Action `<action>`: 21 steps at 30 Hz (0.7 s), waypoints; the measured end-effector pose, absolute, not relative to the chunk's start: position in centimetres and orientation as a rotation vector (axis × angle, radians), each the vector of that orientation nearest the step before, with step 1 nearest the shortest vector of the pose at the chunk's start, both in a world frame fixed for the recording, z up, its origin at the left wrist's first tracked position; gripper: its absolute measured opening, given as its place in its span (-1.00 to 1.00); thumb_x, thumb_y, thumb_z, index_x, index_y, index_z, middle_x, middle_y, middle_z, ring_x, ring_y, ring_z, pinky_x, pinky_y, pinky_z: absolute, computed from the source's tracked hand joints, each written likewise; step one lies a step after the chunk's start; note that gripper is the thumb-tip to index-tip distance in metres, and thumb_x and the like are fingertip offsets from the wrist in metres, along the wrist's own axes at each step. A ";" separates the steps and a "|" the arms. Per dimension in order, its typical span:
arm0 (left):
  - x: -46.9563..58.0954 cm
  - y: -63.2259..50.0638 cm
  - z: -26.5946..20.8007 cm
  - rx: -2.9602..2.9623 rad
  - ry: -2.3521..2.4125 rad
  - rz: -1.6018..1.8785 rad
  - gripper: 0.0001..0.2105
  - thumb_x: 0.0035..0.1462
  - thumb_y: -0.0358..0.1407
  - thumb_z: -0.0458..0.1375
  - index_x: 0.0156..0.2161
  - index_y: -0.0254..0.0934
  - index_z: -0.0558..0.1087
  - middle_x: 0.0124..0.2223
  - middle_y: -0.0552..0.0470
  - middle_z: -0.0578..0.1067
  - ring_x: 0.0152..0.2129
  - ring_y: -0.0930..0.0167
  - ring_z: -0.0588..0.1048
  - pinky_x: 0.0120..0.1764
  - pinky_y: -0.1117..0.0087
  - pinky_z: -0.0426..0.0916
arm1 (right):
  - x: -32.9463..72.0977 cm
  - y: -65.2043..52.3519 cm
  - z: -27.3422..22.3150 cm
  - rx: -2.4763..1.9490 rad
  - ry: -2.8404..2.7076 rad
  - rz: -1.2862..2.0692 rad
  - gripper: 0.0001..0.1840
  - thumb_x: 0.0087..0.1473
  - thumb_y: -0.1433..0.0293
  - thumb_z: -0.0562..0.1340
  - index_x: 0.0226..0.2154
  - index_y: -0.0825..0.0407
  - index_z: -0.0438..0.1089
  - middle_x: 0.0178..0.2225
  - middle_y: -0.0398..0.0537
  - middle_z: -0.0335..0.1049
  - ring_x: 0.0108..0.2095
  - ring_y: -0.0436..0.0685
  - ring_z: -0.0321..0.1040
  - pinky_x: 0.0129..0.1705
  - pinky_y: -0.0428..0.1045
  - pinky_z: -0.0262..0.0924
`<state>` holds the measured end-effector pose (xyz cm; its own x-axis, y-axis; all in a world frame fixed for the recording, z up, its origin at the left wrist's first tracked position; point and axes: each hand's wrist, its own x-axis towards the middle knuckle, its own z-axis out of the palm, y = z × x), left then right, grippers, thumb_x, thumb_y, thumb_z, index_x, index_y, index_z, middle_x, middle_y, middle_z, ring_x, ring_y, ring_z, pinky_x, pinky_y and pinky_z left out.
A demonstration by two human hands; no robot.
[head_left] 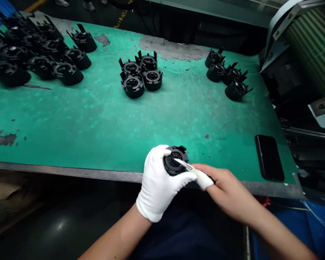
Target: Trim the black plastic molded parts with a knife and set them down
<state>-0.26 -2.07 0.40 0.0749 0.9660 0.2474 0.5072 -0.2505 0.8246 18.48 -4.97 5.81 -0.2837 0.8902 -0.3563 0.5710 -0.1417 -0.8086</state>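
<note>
My left hand (158, 178), in a white glove, is wrapped round a round black plastic part (176, 166) at the front edge of the table. The part's ringed face is turned up, and a small tab sticks out at its far rim. My right hand (220, 182) is bare except for a white cover on the thumb. It grips a utility knife (184, 164), whose handle is mostly hidden by the fingers. The blade's tip lies over the middle of the part's face; whether it touches is hard to tell.
Similar black parts stand on the green table (97, 119): a large cluster (67, 72) at the left, a group (134, 85) at centre back, and several (235, 89) at the right. A black phone (269, 157) lies near the right edge. Machinery (308, 47) borders the table's right side.
</note>
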 end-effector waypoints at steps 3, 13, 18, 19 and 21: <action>-0.6 -4.3 0.7 1.760 1.526 1.006 -0.41 0.13 -0.13 0.31 0.20 -0.20 0.22 0.23 -0.21 0.34 0.19 0.13 0.38 0.21 0.00 0.34 | 16.2 -5.3 4.2 -1.638 -1.519 1.292 -0.47 0.24 0.47 0.09 0.23 -0.10 0.33 0.12 -0.06 0.48 0.14 0.20 0.39 0.10 0.05 0.32; -3.5 -6.5 1.7 1.835 1.435 0.816 -0.11 0.16 -0.17 0.29 0.43 -0.20 -0.13 0.48 -0.24 -0.06 0.42 0.09 -0.01 0.37 -0.09 0.06 | 20.4 -1.2 5.9 -1.685 -1.992 0.936 -0.56 0.21 0.47 0.12 0.09 -0.09 0.47 0.04 -0.10 0.55 0.00 0.19 0.50 0.01 0.05 0.35; -2.9 0.2 1.3 1.904 1.283 0.708 -0.02 0.02 0.01 0.37 0.41 -0.22 -0.03 0.42 -0.27 0.12 0.36 0.08 0.16 0.34 -0.05 0.15 | 21.4 -2.2 5.9 -1.750 -2.406 0.706 -0.60 0.29 0.38 0.09 0.10 -0.08 0.45 0.04 -0.02 0.56 -0.05 0.27 0.54 -0.04 0.14 0.42; -3.0 0.9 1.3 1.929 1.258 0.676 -0.06 0.01 0.01 0.38 0.38 -0.21 0.04 0.39 -0.25 0.20 0.32 0.09 0.23 0.32 -0.04 0.19 | 21.4 -2.4 5.7 -1.758 -2.440 0.668 -0.60 0.28 0.39 0.09 0.11 -0.08 0.45 0.05 -0.02 0.55 -0.06 0.28 0.55 -0.06 0.15 0.43; -3.3 1.8 1.2 1.957 1.213 0.641 -0.13 -0.03 0.01 0.41 0.32 -0.17 0.16 0.30 -0.18 0.35 0.24 0.11 0.36 0.28 0.00 0.27 | 21.2 -2.7 5.4 -1.771 -2.466 0.651 -0.58 0.27 0.40 0.09 0.12 -0.08 0.44 0.06 -0.01 0.55 -0.07 0.29 0.55 -0.08 0.15 0.45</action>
